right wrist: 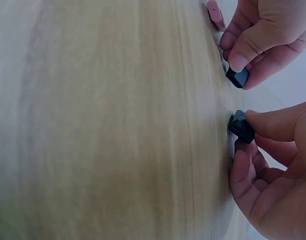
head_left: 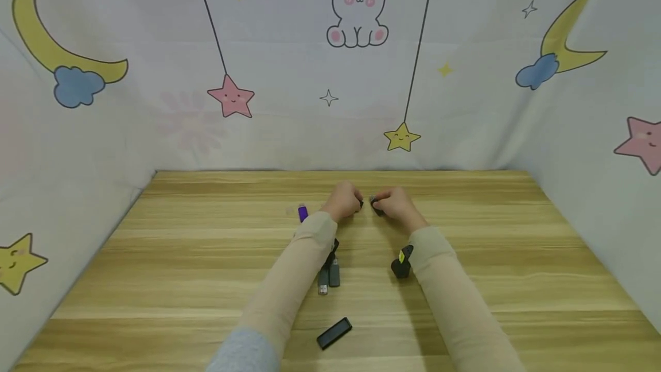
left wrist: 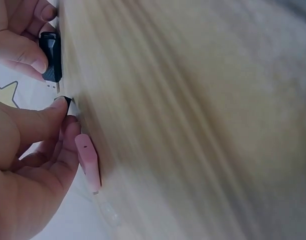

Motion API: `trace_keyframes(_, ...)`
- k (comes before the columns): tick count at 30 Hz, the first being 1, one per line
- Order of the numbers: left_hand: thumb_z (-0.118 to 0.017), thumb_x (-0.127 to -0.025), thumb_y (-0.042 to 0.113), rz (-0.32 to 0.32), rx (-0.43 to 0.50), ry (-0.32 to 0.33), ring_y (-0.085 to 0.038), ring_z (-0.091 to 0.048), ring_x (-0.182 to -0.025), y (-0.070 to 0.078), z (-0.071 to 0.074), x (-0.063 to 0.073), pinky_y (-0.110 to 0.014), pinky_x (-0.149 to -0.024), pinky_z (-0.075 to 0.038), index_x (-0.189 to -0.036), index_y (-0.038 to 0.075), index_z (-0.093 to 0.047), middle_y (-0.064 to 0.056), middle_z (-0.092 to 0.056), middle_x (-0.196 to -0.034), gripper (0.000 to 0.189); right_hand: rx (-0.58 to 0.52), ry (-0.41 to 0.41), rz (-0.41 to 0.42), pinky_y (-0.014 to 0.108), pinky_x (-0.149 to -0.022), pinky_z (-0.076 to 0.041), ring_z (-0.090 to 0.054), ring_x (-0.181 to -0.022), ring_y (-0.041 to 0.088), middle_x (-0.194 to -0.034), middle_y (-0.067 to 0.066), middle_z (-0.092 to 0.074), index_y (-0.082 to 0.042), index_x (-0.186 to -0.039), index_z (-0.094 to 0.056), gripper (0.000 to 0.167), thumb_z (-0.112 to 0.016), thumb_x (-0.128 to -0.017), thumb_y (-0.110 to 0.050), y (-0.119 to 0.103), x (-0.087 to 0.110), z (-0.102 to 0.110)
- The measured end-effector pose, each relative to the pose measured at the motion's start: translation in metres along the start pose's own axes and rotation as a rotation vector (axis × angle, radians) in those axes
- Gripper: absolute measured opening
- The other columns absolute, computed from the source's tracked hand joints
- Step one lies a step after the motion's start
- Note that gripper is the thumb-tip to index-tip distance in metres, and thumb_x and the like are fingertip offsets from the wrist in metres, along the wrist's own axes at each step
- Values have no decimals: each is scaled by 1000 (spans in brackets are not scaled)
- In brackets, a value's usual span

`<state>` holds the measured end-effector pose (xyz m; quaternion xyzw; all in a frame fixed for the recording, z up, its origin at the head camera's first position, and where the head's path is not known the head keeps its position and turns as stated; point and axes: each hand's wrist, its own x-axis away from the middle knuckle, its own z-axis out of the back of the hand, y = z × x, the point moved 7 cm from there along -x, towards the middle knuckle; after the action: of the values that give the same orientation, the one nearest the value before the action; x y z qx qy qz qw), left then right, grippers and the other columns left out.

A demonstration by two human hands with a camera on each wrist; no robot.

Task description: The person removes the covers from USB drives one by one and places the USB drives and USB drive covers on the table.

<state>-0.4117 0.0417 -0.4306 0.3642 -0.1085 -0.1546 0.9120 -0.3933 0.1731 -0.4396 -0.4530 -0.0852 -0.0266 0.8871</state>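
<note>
By far edge of surface [head_left: 490,200]: left hand [head_left: 343,201] pinches black cap [right wrist: 238,77]; right hand [head_left: 396,204] pinches black USB stick [left wrist: 51,57], metal connector [left wrist: 52,85] bare. I'd align both squarely, grip clear of connector.

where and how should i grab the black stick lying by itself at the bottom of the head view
The black stick is probably best pinched at mid-length across its two long edges, from above: it lies flat and slanted on the table, long and narrow, with nothing touching it.
</note>
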Motion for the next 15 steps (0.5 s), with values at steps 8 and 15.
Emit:
trace_keyframes(8, -59, -83, -9, -25, -52, -32, -18, -51, -82, 2, -2, -4, -25, -67, -42, -113, -1, -70, -15, -67, -116, 33, 64, 19, -4, 21, -60, -45, -56, -69, 13, -115, 21, -65, 5, -112, -68, 27, -62, -89, -8, -1, -1, 2)
trace_keyframes(15, -59, -83, -9, -54, -81, -54, -17, -44, -72, 1, -6, -9, -25, -61, -36, -103, 0, -74, -14, -69, -102, 26, 100, 11, -12, 22, -63, -46, -58, -74, 15, -115, 21, -66, 4, -115, -67, 29, -62, -90, -11, 0, -2, 3)
